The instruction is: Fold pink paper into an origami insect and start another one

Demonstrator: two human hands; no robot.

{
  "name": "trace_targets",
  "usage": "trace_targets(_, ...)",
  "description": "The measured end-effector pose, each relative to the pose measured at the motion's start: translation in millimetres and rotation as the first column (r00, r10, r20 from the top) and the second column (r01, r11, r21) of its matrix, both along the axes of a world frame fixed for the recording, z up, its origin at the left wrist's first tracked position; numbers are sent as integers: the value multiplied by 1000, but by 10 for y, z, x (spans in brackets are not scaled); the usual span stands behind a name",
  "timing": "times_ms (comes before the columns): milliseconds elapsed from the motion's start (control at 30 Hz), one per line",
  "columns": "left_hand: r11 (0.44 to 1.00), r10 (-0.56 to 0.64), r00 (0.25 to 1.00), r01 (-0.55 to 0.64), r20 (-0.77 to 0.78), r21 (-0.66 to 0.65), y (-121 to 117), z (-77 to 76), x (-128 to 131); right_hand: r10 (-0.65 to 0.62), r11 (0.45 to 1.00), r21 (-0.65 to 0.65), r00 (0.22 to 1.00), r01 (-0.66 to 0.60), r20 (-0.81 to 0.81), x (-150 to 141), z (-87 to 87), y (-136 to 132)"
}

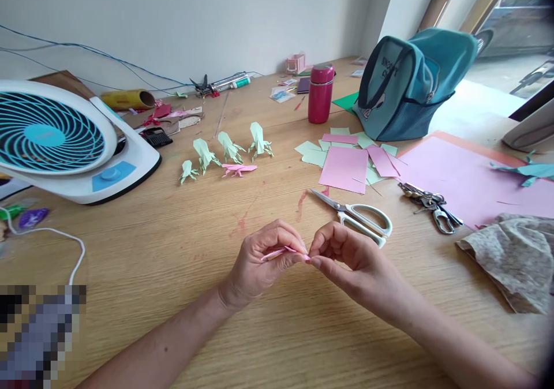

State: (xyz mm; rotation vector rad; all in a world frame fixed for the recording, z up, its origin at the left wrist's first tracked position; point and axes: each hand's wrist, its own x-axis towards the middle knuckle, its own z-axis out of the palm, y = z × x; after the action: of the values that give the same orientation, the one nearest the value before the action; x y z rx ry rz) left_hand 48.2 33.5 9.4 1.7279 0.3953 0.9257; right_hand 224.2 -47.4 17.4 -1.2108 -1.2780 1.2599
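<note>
Both hands meet low over the wooden table (173, 250), pinching one small folded pink paper piece (283, 253). My left hand (264, 262) curls its fingers around the piece's left part. My right hand (346, 256) pinches its right tip between thumb and fingers. Most of the paper is hidden inside the fingers. White-handled scissors (359, 216) lie just beyond my right hand.
Several green folded paper figures (229, 149) and a pink one (238, 169) stand mid-table. Pink and green paper sheets (346, 167), keys (430, 204), a red bottle (320, 93), a teal bag (407, 83), a fan (64, 141) and patterned cloth (511, 256) surround them.
</note>
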Motion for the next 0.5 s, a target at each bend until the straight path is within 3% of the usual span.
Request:
trace_targets(300, 1000, 3, 1000, -3, 16, -1, -34, -18, 32, -17, 989, -145, 950, -31, -313, -38, -41, 52)
trace_targets(500, 997, 22, 999, -20, -25, 70, 1, -12, -8, -51, 992, -126, 951, 13, -305, -59, -35, 52)
